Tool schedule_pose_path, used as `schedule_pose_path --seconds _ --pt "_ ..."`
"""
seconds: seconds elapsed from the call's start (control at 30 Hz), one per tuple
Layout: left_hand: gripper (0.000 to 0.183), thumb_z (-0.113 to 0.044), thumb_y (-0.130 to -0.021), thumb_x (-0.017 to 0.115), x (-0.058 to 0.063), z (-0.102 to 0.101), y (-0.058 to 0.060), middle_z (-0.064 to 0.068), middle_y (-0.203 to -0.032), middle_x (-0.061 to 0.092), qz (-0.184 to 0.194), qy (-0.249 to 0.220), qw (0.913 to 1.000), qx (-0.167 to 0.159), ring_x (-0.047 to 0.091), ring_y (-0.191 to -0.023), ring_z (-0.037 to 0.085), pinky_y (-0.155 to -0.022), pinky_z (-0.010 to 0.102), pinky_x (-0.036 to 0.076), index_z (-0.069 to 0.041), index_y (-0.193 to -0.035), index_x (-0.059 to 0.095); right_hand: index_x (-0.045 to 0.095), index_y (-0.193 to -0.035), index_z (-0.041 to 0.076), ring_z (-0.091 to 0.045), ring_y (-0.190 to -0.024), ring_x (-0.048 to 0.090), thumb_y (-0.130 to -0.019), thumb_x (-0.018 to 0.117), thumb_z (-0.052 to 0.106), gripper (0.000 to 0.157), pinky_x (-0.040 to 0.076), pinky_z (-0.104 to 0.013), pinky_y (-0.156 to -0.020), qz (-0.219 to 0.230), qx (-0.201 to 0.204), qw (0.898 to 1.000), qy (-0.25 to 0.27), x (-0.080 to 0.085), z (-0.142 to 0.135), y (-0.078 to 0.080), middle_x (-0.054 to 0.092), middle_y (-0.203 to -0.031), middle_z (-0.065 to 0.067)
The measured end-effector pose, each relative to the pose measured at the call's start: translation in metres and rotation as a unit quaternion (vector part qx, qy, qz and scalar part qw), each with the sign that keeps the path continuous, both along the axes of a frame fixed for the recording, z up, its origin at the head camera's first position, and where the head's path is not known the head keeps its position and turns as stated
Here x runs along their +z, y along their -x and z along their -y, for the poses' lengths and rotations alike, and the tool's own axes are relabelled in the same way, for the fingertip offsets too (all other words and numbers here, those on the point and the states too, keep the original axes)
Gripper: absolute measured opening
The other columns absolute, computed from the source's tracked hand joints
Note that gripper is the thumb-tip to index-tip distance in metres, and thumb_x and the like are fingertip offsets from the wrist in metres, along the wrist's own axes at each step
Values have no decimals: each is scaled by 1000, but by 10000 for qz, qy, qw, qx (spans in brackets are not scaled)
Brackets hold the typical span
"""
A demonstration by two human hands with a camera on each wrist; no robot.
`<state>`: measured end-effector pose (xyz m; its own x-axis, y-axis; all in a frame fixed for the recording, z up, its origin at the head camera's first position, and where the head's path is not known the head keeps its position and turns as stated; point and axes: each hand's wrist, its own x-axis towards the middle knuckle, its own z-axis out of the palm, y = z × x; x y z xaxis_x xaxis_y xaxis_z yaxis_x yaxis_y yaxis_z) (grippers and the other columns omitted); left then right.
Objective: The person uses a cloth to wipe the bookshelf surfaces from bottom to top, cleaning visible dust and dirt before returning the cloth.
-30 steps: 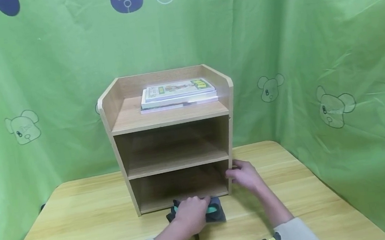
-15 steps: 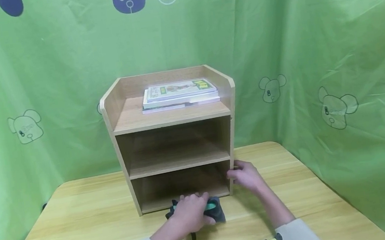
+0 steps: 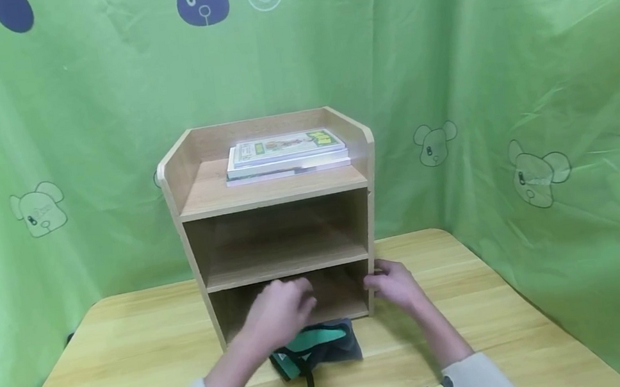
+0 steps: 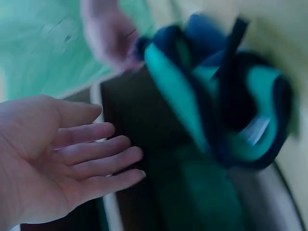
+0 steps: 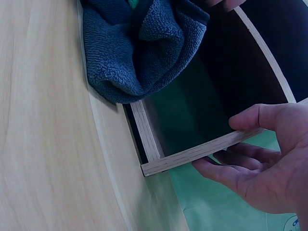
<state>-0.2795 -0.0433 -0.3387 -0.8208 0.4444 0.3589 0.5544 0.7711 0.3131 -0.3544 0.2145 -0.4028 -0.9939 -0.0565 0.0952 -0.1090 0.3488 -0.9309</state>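
A small wooden shelf [image 3: 290,272] stands upright on the table. My right hand [image 3: 393,283] grips the front edge of its right side panel low down, with the thumb inside and the fingers outside in the right wrist view. At the foot of the shelf lies a crumpled cloth [image 3: 337,347], dark blue-grey terry with teal patches, black edging and a black strap. My left hand [image 3: 277,314] is above and behind the cloth, before the lowest compartment, holding nothing. Its fingers [image 4: 108,156] are spread and nearly straight in the left wrist view, apart from the cloth.
A short stack of books [image 3: 288,155] lies on the shelf's top board, between raised side walls. Around the shelf spreads the light wooden table [image 3: 139,363]. Green printed curtains [image 3: 101,103] hang behind and to the right.
My left hand has let go of the cloth and lifted up and to the left, uncovering more of its teal part and the strap. The right hand stays on the shelf's side panel.
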Motion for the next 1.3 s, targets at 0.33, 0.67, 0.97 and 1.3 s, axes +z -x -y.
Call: schedule_pose_path --seconds 0.33,0.67,0.97,1.3 --pt "11 -19 -89 67 52 55 9 0 -69 66 -2059 -2178 9472 1136 54 -52 7 -47 22 46 -8 -90 65 44 -136 -6 -34 -102 63 -82 64 11 60 52 -43 -86 73 -80 9999 -24 -3 1 -2 63 -115 -25" --pt "46 -24 -85 71 65 106 12 14 -104 58 -1931 -3897 8637 2548 55 -92 27 -80 36 44 -5 -121 50 44 -135 -7 -35 -103 63 -82 62 10 58 51 -44 -88 60 -40 9999 76 0 1 -3 60 -118 -28" --pt "66 -34 -95 54 44 122 19 24 -137 47 694 -2856 9295 2230 51 -118 43 -93 56 43 -8 -148 24 42 -136 -8 -34 -103 63 -84 62 10 59 51 -44 -87 72 -3 9999 120 1 1 -4 59 -119 -29" --pt "53 -17 -98 47 17 131 29 25 -142 40 1519 -3400 9172 1415 40 -129 41 -104 56 33 -2 -144 29 44 -135 -6 -34 -103 63 -81 63 10 59 52 -43 -87 -11 -16 10000 39 0 2 -1 59 -119 -28"
